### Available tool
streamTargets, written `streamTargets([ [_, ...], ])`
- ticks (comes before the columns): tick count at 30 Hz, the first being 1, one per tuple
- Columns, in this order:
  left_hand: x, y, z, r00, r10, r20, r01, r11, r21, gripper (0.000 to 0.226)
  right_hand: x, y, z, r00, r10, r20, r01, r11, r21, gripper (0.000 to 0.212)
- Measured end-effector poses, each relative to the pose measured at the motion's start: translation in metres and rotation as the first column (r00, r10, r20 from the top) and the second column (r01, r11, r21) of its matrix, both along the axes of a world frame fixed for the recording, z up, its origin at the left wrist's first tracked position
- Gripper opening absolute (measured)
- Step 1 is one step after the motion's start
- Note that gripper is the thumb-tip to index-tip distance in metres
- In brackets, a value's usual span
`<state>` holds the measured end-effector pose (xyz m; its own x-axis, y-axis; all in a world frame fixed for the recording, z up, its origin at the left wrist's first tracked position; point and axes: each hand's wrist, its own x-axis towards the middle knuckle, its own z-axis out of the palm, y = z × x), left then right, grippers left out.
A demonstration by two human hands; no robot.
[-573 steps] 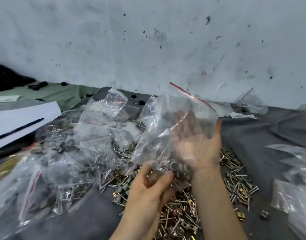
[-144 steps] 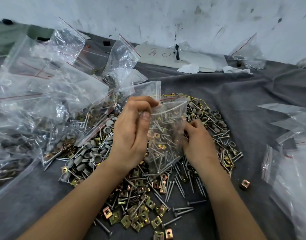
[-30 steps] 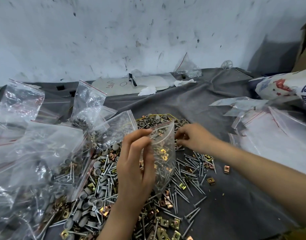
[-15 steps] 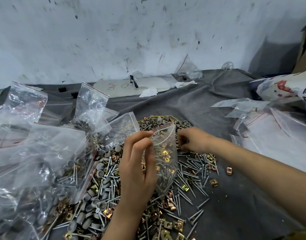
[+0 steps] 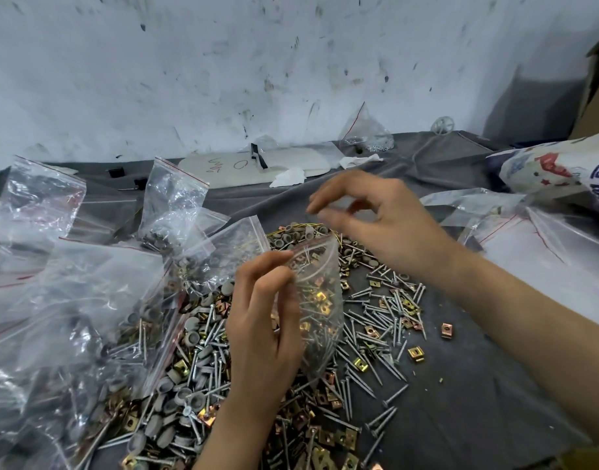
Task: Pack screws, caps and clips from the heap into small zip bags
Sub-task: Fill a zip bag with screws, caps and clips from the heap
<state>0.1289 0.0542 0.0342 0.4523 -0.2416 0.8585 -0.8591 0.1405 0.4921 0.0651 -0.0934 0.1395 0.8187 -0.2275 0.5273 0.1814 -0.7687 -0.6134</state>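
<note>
A heap of silver screws [image 5: 376,320], grey caps [image 5: 291,237] and brass-coloured clips [image 5: 415,353] lies on a grey cloth [image 5: 478,385]. My left hand [image 5: 260,334] pinches the mouth of a small clear zip bag [image 5: 320,300], upright over the heap with screws and clips inside. My right hand [image 5: 376,225] hovers just above and behind the bag's mouth. Its curled fingers and thumb pinch something pale grey, blurred, which looks like caps.
Several filled zip bags [image 5: 70,317] crowd the left side, some upright. Flat unfilled bags [image 5: 546,259] and a printed sack [image 5: 562,167] lie to the right. A white board [image 5: 291,161] and another bag [image 5: 362,130] sit by the back wall.
My right hand has lifted from the caps at the far side of the heap to just above the bag's mouth. My left hand still holds the bag in the same place.
</note>
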Motion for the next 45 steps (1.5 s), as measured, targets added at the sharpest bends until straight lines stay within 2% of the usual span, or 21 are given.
streamTargets([
  [1, 0.0, 0.0, 0.0, 1.0, 0.004, -0.006, -0.004, 1.0, 0.0, 0.009, 0.005, -0.008, -0.007, 0.996, -0.093, 0.009, 0.092, 0.994, 0.064, 0.011],
  [2, 0.0, 0.0, 0.0, 1.0, 0.008, -0.007, -0.008, 1.0, 0.002, 0.009, 0.01, -0.017, -0.017, 0.981, -0.182, -0.071, 0.186, 0.981, 0.053, 0.011],
  [3, 0.0, 0.001, -0.001, 1.0, 0.006, -0.009, -0.006, 1.0, 0.004, 0.009, 0.015, -0.026, -0.031, 0.943, -0.253, -0.218, 0.255, 0.967, -0.022, 0.009],
  [5, 0.0, 0.001, -0.001, 1.0, -0.005, -0.014, 0.005, 1.0, 0.003, 0.01, 0.022, -0.038, -0.064, 0.809, -0.336, -0.483, 0.292, 0.942, -0.167, 0.011],
  [7, 0.001, 0.001, -0.001, 1.0, -0.008, -0.014, 0.008, 1.0, 0.0, 0.009, 0.023, -0.043, -0.092, 0.701, -0.406, -0.587, 0.309, 0.914, -0.263, 0.017],
  [10, 0.001, 0.0, -0.001, 1.0, -0.008, -0.001, 0.008, 1.0, 0.004, 0.01, 0.025, -0.046, -0.109, 0.685, -0.477, -0.551, 0.34, 0.878, -0.337, 0.019],
  [14, 0.001, 0.0, -0.001, 1.0, 0.003, 0.015, -0.003, 1.0, 0.013, 0.01, 0.028, -0.048, -0.114, 0.705, -0.451, -0.547, 0.372, 0.892, -0.257, 0.007],
  [18, 0.0, 0.0, -0.001, 1.0, -0.008, 0.009, 0.008, 1.0, 0.004, 0.009, 0.025, -0.054, -0.11, 0.757, -0.441, -0.483, 0.417, 0.894, -0.164, 0.015],
  [21, 0.0, 0.0, -0.001, 1.0, -0.009, 0.003, 0.009, 1.0, 0.01, 0.01, 0.022, -0.051, -0.092, 0.85, -0.356, -0.389, 0.429, 0.895, 0.118, 0.017],
  [23, 0.0, 0.0, -0.001, 1.0, -0.015, 0.001, 0.015, 1.0, 0.009, 0.01, 0.016, -0.039, -0.07, 0.958, -0.199, -0.208, 0.269, 0.877, 0.397, 0.019],
  [24, -0.001, 0.0, -0.001, 1.0, -0.017, 0.001, 0.017, 1.0, 0.009, 0.009, 0.012, -0.032, -0.057, 0.989, -0.115, -0.093, 0.146, 0.867, 0.477, 0.021],
  [26, -0.001, -0.001, -0.001, 1.0, -0.022, -0.003, 0.022, 1.0, 0.008, 0.009, 0.005, -0.019, -0.033, 0.996, 0.042, 0.077, -0.073, 0.883, 0.463, 0.025],
  [29, -0.001, -0.001, -0.001, 1.0, -0.025, -0.001, 0.025, 1.0, 0.009, 0.009, -0.004, -0.001, -0.013, 0.979, 0.173, 0.108, -0.201, 0.898, 0.392, 0.023],
  [34, -0.001, -0.002, -0.001, 1.0, -0.013, 0.028, 0.012, 1.0, 0.013, 0.017, -0.008, 0.005, -0.021, 0.988, 0.155, 0.008, -0.149, 0.932, 0.33, 0.017],
  [37, -0.002, -0.002, -0.001, 1.0, -0.025, 0.014, 0.025, 1.0, 0.011, 0.018, -0.006, -0.001, -0.027, 0.992, 0.104, 0.069, -0.122, 0.92, 0.373, 0.018],
  [39, -0.001, -0.001, -0.001, 1.0, -0.024, 0.004, 0.024, 1.0, 0.009, 0.017, -0.002, -0.011, -0.034, 0.995, -0.003, 0.099, -0.038, 0.914, 0.404, 0.021],
  [40, -0.001, -0.001, -0.001, 1.0, -0.022, 0.002, 0.022, 1.0, 0.008, 0.017, 0.001, -0.017, -0.039, 0.996, -0.07, 0.048, 0.047, 0.926, 0.374, 0.023],
  [42, -0.002, -0.001, -0.001, 1.0, -0.024, 0.003, 0.024, 1.0, 0.003, 0.015, 0.008, -0.026, -0.054, 0.964, -0.157, -0.214, 0.196, 0.966, 0.172, 0.018],
  [43, -0.002, -0.001, -0.001, 1.0, -0.023, 0.006, 0.022, 1.0, 0.002, 0.012, 0.011, -0.029, -0.065, 0.915, -0.188, -0.357, 0.219, 0.974, 0.048, 0.012],
  [45, -0.002, -0.001, -0.002, 1.0, -0.008, 0.009, 0.008, 1.0, 0.003, 0.009, 0.013, -0.029, -0.087, 0.816, -0.257, -0.518, 0.226, 0.966, -0.124, 0.007],
])
